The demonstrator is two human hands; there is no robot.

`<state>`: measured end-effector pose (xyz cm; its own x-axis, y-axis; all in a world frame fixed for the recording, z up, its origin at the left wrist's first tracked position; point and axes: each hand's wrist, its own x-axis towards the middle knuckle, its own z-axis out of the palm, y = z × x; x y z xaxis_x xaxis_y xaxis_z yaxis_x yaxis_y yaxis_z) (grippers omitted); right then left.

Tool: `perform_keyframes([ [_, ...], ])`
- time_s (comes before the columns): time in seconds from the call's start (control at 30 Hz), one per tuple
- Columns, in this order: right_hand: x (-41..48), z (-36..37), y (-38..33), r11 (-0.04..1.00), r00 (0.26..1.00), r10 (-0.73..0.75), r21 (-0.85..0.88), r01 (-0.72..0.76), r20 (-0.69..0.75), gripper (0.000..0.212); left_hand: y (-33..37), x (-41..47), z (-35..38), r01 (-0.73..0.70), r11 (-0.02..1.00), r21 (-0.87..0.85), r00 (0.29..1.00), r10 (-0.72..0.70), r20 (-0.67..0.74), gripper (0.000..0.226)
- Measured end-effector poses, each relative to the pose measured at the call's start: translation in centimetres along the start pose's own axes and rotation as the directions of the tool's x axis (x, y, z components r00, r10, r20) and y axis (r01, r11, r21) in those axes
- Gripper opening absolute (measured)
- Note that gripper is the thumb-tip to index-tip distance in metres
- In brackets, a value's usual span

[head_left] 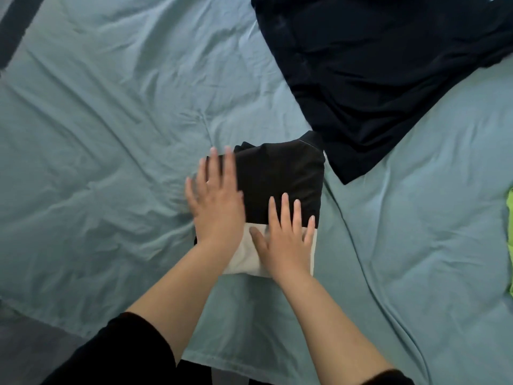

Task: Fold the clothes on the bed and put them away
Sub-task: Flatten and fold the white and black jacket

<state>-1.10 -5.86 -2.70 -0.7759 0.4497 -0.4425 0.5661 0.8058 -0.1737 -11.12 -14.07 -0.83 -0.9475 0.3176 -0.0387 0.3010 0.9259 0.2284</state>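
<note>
Smoothing folded black-and-white garment (280,184) near centre of bed (111,134) with left hand (215,198) and right hand (283,240) flat on top, fingers (286,209) straight, gripping nothing. Likely final press; next, sliding under and lifting without unfolding.

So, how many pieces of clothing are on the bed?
3, perhaps more hidden: a folded black-and-white bundle in the middle, a dark garment spread at upper right, a green piece cut off at the right edge.
</note>
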Motion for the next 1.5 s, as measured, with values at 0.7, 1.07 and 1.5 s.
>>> perform_keyframes([
  [0.7,7.5,-1.0,4.5,0.973,0.983,-0.185,-0.141,0.181,-0.015,0.059,-2.7,-2.3,5.0,-0.298,0.946,0.125,0.927,0.256,0.274,0.058],
  [1.07,-1.8,2.7,9.1,0.999,0.991,-0.042,-0.024,0.045,0.130,0.077,-4.7,-1.7,5.2,-0.254,0.949,0.188,0.916,0.173,0.363,0.062],
  [1.5,-2.4,0.9,5.7,-0.085,0.788,0.183,0.808,-0.583,0.588,0.047,-5.1,-2.6,2.3,0.735,0.566,-0.374,0.658,-0.464,0.593,0.064],
])
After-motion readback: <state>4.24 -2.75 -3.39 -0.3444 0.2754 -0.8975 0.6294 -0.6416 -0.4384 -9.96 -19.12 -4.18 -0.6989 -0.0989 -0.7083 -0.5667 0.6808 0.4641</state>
